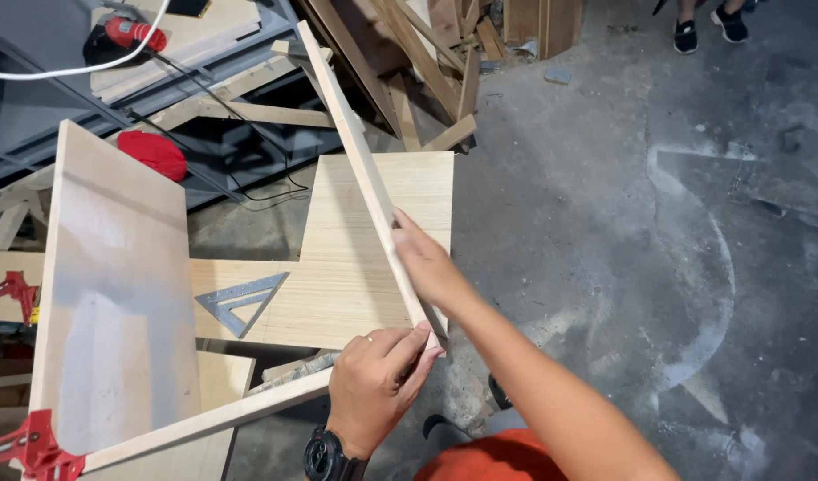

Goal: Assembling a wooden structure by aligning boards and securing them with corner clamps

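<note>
Left hand [373,385] fingers curl over the corner where two wood strips meet; right hand [427,264] fingers press flat along the long strip [355,151], fingertips hidden behind it. Lower strip [204,423] runs left to a red clamp [35,450], cut off at the frame edge. Below lie a plywood sheet [355,276], a metal square [240,301] and an upright board [115,294].

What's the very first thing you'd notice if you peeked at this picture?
Two hands meet at the bottom middle: the left hand, with a black watch, and the right hand press two long wooden strips together at a corner. One wooden strip shoots up toward the top. A metal triangle square lies on the pale plywood board to the left, and a red clamp grips at the bottom left.
</note>
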